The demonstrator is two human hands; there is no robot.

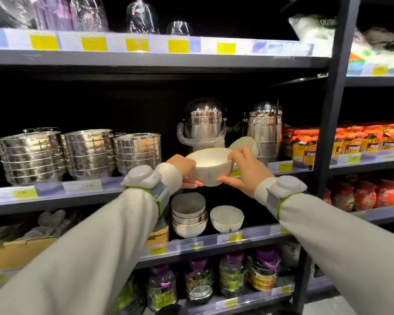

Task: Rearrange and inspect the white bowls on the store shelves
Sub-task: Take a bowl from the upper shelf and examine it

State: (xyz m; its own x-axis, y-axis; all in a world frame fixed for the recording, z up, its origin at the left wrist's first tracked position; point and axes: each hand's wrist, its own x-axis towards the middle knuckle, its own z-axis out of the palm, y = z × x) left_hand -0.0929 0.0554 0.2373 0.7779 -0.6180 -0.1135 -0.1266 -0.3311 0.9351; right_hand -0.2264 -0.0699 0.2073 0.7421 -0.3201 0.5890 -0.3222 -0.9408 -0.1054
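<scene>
A white bowl with a gold rim (210, 165) is held upright in front of the middle shelf, its inside facing me. My left hand (184, 170) grips its left side and my right hand (242, 170) grips its right rim and base. Behind my right hand a second white bowl (246, 142) lies tilted on the middle shelf. One shelf down stand a stack of white bowls (188, 215) and a single white bowl (226, 218) to its right.
Stacks of steel bowls (87, 153) fill the middle shelf at the left. Two steel lidded pots (204, 123) stand behind the held bowl. Red packaged goods (350, 142) sit right of a dark upright post (328, 133). Glass jars (199, 280) line the bottom shelf.
</scene>
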